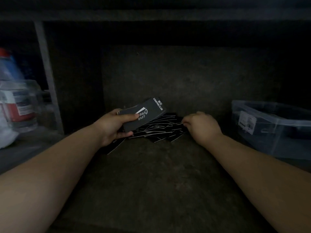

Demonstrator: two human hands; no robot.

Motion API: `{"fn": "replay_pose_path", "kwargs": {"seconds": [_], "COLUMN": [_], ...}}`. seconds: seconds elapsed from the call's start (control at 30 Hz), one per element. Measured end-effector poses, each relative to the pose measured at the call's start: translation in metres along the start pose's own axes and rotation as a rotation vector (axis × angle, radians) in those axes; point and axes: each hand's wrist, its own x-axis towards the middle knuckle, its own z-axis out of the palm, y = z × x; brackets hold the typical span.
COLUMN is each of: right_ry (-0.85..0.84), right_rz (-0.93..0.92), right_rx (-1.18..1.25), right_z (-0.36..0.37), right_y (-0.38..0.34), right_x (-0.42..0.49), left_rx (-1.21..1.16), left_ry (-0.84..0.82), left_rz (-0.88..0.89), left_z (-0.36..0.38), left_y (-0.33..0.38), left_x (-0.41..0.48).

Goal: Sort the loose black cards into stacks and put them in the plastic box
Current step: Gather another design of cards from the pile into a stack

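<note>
My left hand (112, 126) grips a stack of black cards (148, 111) with white lettering, held just above a loose pile of black cards (159, 130) scattered on the dark surface. At the pile's right edge, my right hand (202, 126) has its fingers curled and pinches a card from the pile (176, 123). The clear plastic box (276, 130) stands at the right, lid off, with a white label on its side and dark contents that I cannot make out.
A clear plastic container (20, 105) with red and white packages stands at the left beside a pale upright post (47, 73). A dark shelf edge (151, 15) runs overhead. The scene is dim and the back wall is close behind the pile.
</note>
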Motion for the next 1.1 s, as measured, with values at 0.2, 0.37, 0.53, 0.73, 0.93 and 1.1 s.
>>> {"fn": "replay_pose_path", "kwargs": {"seconds": [0.2,0.37,0.53,0.73,0.93,1.1], "right_ry": [-0.019,0.006,0.083,0.352,0.503,0.281], "right_rz": [-0.039,-0.065,-0.077,-0.135,0.034,0.140], "right_rx": [0.129,0.073,0.130,0.264,0.457,0.550], "right_z": [-0.003,0.002,-0.003,-0.035,-0.062,-0.061], "right_y": [0.000,0.005,0.004,0.015,0.023,0.036], "right_x": [-0.003,-0.001,-0.003,-0.010,-0.008,-0.014], "left_rx": [0.022,0.023,0.018,0.011,0.027,0.053], "left_ry": [-0.027,-0.035,-0.027,-0.014,-0.045,-0.062], "left_rz": [-0.006,-0.003,-0.011,-0.020,-0.018,-0.005], "left_z": [0.001,0.001,0.000,-0.002,-0.004,-0.004], "left_y": [0.000,0.000,0.001,0.001,0.002,0.000], "left_x": [0.001,0.001,0.001,0.002,0.005,0.004]}}
